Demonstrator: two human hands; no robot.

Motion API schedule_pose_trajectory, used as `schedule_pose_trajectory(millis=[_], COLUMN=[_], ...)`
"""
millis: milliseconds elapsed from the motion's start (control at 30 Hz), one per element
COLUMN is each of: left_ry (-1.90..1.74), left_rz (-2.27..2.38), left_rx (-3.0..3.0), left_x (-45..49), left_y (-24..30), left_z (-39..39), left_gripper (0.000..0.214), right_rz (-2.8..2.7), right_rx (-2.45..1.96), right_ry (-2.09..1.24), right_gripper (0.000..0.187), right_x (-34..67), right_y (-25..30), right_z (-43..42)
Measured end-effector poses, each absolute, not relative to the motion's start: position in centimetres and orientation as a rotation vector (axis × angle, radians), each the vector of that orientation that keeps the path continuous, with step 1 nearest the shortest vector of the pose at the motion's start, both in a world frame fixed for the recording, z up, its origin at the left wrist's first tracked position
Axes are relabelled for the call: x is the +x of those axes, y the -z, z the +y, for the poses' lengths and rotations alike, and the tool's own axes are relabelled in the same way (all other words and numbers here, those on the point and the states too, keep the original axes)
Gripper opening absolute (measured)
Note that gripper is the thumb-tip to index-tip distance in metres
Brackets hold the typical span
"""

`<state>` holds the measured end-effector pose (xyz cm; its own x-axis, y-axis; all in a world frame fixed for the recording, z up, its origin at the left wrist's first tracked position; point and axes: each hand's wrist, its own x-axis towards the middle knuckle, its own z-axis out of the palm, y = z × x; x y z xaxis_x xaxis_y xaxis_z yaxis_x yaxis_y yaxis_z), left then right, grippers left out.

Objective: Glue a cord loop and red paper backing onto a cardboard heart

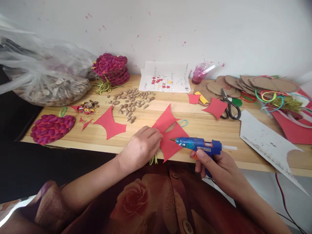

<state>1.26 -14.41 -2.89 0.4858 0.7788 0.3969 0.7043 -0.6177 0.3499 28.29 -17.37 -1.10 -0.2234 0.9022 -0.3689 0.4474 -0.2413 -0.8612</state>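
My right hand (219,164) is wrapped around the handle of a blue hot glue gun (200,144), a white glue stick jutting from its back. The gun's nozzle points left, over a red paper cutout (173,144) with curved-in sides. Bent fingers of my left hand (140,148) press together on the left edge of this paper, partly hiding it. Brown cardboard shows through a gap in the red paper, and a light-blue cord loop (184,123) sticks out beyond it. Yellow-green strings (153,159) hang below my left fingers.
Shelled-looking peanuts (131,102) lie mid-table, beside another red cutout (109,123). A purple-studded piece (53,129) sits left, below a large plastic bag (48,84). Black-handled scissors (230,107) and cardboard discs (270,83) lie right. A wall stands behind.
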Motion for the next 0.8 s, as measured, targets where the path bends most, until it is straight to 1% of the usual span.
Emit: schedule_pose_trajectory(millis=[67, 167, 333, 467, 800], left_ry=[-0.914, -0.981, -0.994, -0.977, -0.976], left_rz=[1.367, 1.423, 1.430, 1.445, 1.404], left_rx=[2.423, 2.257, 2.178, 2.145, 2.151], left_x=[1.4, 1.4, 1.3, 1.2, 1.1], left_y=[3.0, 2.8, 2.2, 2.1, 2.1], left_z=[-14.4, -14.3, -14.2, -14.2, -14.2], left_gripper=[0.011, 0.012, 0.011, 0.010, 0.013], right_rz=[-1.739, -1.918, -2.134, -2.195, -2.292], right_rx=[-1.628, -1.606, -1.489, -1.446, -1.449], right_ry=[-1.394, -1.244, -0.976, -0.839, -0.711], right_gripper=[0.047, 0.049, 0.047, 0.046, 0.045], right_x=[28.1, 27.3, 25.9, 25.3, 24.8], right_y=[1.1, 0.7, 0.0, -0.3, -0.2], right_z=[-17.4, -16.9, -15.9, -15.4, -14.9])
